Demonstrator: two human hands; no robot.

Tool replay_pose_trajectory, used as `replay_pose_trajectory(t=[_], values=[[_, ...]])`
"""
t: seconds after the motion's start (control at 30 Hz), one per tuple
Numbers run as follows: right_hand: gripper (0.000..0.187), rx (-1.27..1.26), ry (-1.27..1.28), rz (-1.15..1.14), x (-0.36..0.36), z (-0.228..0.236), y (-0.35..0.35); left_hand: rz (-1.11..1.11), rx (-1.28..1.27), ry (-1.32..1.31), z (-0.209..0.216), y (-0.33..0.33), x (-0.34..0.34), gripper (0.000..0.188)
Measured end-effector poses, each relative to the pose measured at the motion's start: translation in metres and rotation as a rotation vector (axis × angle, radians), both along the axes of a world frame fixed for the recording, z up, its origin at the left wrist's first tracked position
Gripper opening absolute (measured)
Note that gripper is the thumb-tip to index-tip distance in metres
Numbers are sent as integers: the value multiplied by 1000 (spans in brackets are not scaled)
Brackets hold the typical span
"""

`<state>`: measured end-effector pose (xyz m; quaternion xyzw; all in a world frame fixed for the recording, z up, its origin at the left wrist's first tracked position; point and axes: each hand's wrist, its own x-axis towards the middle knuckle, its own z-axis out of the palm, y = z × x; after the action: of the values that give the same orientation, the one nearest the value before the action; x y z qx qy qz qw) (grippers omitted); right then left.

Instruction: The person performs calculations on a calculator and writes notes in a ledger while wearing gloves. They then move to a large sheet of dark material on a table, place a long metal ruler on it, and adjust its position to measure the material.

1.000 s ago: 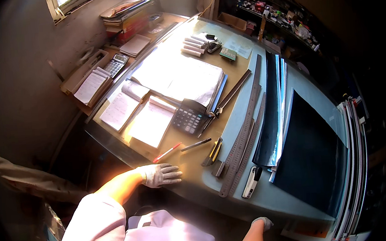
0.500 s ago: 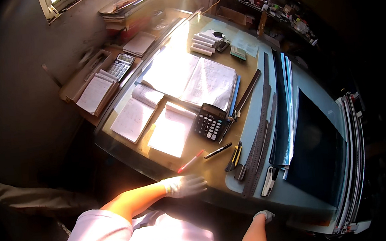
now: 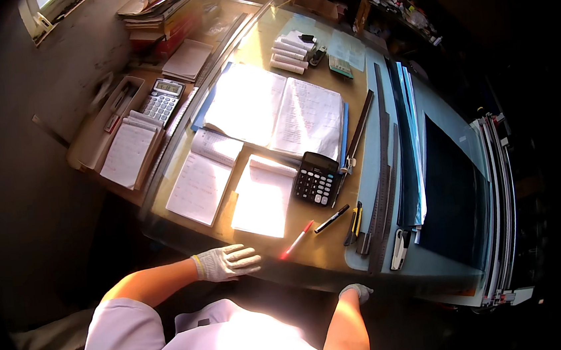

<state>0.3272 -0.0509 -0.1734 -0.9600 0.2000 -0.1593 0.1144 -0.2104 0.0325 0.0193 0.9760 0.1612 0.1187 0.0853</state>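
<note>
My left hand (image 3: pixel 228 263), in a whitish knit glove, lies at the near edge of the desk with its fingers stretched out and nothing in it. At the desk's front edge, farther right, is my gloved right hand (image 3: pixel 357 293); its fingers are mostly hidden. A red-and-white pen (image 3: pixel 297 239) and a black marker (image 3: pixel 331 218) lie beyond the left hand to the right. Beside them are a yellow-and-black utility knife (image 3: pixel 354 223) and a white-and-black stapler (image 3: pixel 400 250). Two notepads (image 3: pixel 198 187) (image 3: pixel 264 200) and a black calculator (image 3: pixel 317 180) sit farther in.
A large open ledger (image 3: pixel 306 119) lies behind the notepads. Long dark rulers (image 3: pixel 383 206) and dark sheets (image 3: pixel 452 193) cover the right side. On a side table at left stand a grey calculator (image 3: pixel 162 100), a box (image 3: pixel 100 134) and stacked papers (image 3: pixel 187 60).
My left hand has shifted left along the desk edge, its fingers now more spread. The right hand appears farther left and higher. The whole view has turned slightly; the desk things lie as before.
</note>
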Motion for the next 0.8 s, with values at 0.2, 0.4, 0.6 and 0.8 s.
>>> replay_pose_trajectory(t=[0.2, 0.4, 0.6, 0.8], values=[[58, 143, 218, -150, -26, 25, 14, -188, -86, 200, 3, 37, -104, 71], [53, 52, 168, -136, -30, 28, 13, -192, -103, 148, 2, 42, -106, 63], [47, -201, 371, -83, 0, 7, 2, -144, -85, 128, 1, 41, -104, 61], [49, -47, 261, -45, -23, 16, 5, -109, -86, 123, 12, 41, -104, 62]])
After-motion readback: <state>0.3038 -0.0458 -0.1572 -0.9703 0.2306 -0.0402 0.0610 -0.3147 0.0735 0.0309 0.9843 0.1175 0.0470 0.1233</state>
